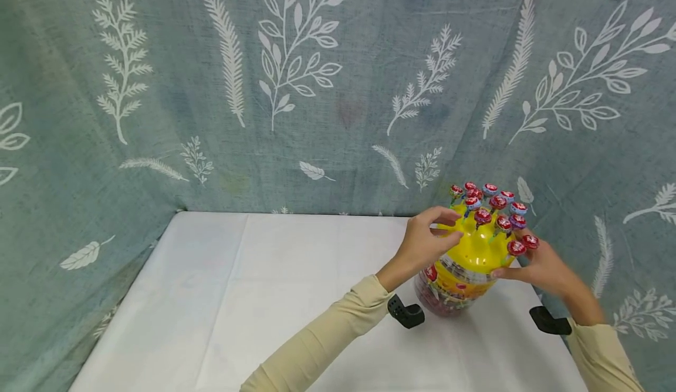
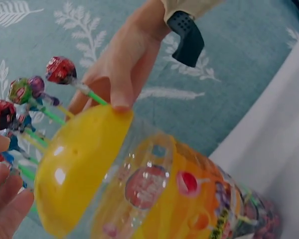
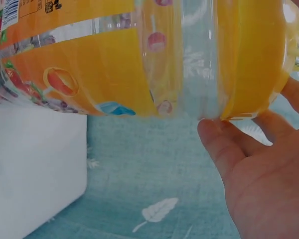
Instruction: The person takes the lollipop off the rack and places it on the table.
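A clear plastic jar (image 1: 458, 286) with a yellow domed lid (image 1: 477, 250) stands on the table's right part. Several wrapped lollipops (image 1: 483, 216) stick out of the lid on thin coloured sticks. My right hand (image 1: 546, 270) grips the lid's right edge, its thumb (image 3: 217, 142) at the rim; some fingers are hidden behind the lollipops. On the lid's left side, my left hand (image 1: 419, 242) has its fingers and thumb spread apart beside the lollipops. Only some left fingertips (image 2: 12, 209) show in the left wrist view, with no lollipop visibly held.
A white cloth covers the table (image 1: 296, 274). Behind it and at both sides hangs a grey-green curtain (image 1: 338, 122) with white leaf prints, close to the jar on the right. A black wrist mount (image 1: 405, 311) sits by the left cuff, another (image 1: 549, 320) by the right.
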A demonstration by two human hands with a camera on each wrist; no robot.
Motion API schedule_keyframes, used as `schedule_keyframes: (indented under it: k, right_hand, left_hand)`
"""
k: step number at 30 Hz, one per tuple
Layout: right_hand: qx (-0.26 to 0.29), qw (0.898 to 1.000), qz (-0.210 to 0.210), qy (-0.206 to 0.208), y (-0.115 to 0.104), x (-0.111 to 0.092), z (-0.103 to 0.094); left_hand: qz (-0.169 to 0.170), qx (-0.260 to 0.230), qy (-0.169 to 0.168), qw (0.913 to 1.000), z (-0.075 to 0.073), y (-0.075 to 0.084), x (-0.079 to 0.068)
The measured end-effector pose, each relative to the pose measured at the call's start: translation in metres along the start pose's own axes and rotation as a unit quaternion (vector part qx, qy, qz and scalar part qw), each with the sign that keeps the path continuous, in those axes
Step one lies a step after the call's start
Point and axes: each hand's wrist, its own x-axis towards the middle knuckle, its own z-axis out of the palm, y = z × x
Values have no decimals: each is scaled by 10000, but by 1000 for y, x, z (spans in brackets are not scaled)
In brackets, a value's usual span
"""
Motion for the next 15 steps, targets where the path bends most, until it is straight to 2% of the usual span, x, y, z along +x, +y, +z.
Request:
schedule_keyframes:
  k: [3,6,10,15]
  right_hand:
    - [29,10000,-4,87,2,-2,4]
    - [59,9999,66,125,1,-5,5]
    - [71,9998,149,143,-2,-7,6]
    - [87,9997,115,209,-3,-8,6]
  left_hand:
    - [6,-66,-6,10000,3,15,1]
    - [22,-151,-30,9999,8,20,3]
    - [178,-214,24,9996,21,10,8]
    - [458,-36,275,9986,37,-8,15]
